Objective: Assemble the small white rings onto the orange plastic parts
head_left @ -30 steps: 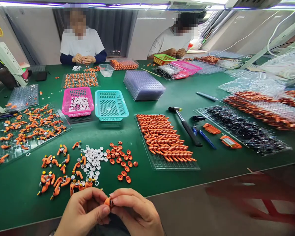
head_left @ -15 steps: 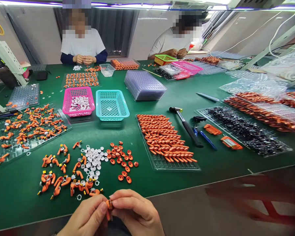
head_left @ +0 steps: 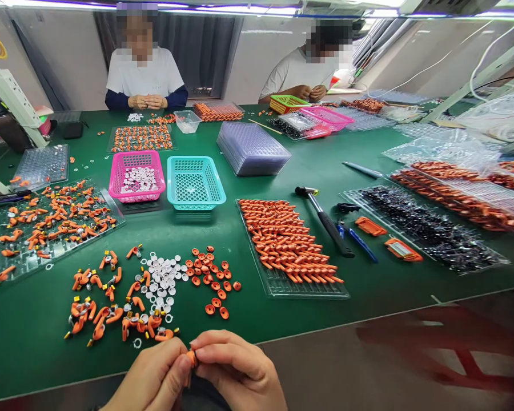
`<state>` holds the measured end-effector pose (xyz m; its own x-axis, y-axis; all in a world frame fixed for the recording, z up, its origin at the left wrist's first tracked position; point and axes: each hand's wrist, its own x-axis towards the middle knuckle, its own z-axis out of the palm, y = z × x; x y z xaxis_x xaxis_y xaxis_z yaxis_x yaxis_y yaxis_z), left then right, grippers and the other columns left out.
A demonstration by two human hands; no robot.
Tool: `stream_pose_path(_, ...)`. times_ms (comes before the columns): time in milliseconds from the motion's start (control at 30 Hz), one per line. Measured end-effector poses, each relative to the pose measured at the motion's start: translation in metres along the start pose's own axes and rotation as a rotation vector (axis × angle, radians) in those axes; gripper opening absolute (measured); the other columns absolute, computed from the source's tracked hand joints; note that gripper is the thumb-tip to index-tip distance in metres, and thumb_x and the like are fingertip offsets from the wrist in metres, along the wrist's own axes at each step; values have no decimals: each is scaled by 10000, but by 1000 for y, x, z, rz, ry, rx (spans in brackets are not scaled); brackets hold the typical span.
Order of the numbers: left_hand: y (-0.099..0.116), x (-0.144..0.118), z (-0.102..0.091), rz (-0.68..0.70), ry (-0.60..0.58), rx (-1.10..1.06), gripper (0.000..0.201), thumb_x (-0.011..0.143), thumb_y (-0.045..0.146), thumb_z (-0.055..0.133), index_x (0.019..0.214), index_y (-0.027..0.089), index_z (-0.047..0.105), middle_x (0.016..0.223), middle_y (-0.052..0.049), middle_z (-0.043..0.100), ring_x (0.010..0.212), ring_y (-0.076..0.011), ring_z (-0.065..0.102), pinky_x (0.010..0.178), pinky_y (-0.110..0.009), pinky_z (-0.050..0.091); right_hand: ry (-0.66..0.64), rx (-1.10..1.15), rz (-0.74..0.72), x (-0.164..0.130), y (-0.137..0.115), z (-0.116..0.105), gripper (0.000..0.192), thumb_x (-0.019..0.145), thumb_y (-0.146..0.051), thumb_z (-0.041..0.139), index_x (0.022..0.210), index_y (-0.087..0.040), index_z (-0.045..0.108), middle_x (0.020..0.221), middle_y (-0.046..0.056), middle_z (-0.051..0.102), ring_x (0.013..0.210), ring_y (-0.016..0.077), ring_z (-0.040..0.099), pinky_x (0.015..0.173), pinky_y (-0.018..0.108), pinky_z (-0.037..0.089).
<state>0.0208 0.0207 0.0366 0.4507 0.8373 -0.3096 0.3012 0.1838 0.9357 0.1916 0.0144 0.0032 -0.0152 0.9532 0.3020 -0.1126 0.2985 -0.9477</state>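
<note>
Between my two hands, at the table's near edge, is a small orange earbud housing [head_left: 191, 358]. My left hand [head_left: 154, 374] pinches it by the stem side, thumb and forefinger closed. The fingertips of my right hand [head_left: 237, 365] press on its round head from the other side. My fingers hide most of the part. Just beyond my hands lie loose orange earbud housings [head_left: 100, 328] with yellow and black bits, a heap of white discs [head_left: 163, 277] and scattered orange round caps [head_left: 211, 309].
Left stands a clear tray [head_left: 53, 260] of earbud housings. Ahead are pink [head_left: 137, 194] and turquoise [head_left: 196, 200] baskets and stacked clear trays [head_left: 252, 149]. Right lie a tray of orange stems [head_left: 286, 240], a hammer [head_left: 325, 222], pliers [head_left: 362, 244] and black parts [head_left: 432, 228]. Two people sit opposite.
The earbud housing has turned slightly between my fingers, so its head shows more orange and its stem is more hidden. Both hands stay in nearly the same place.
</note>
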Motion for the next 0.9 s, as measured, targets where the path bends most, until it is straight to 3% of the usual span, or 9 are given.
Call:
stream_pose_path(233,-11,3,-3,220,-43,147,411,1027,442,292,714,212,427,628,33,449,539,-117,440,502,-213,349,-1,6,-30,-1,0,1,271,786,-84,774,951,-299,790,894,27,788,763,164,754,709,205,625)
stream_pose_path(433,-26,6,-2,398,18,235,362,1041,370,302,746,211,440,652,32,464,548,-108,438,485,-201,332,-31,6,-68,-3,1,-1,389,778,10,738,1010,-300,777,933,30,780,787,166,755,710,206,632)
stream_pose_path(700,-14,5,-4,531,65,424,286,1048,311,307,805,228,433,666,43,481,559,-103,470,508,-182,370,-62,14,-93,-2,-6,-2,440,760,64,719,1021,-285,779,931,37,779,774,164,758,711,200,634)
stream_pose_path(900,-23,7,-1,625,138,464,277,1048,313,287,820,232,422,656,46,449,536,-107,456,509,-190,378,-90,-4,-38,-7,-5,-5,429,789,31,719,1035,-317,771,950,33,777,794,168,758,719,221,636)
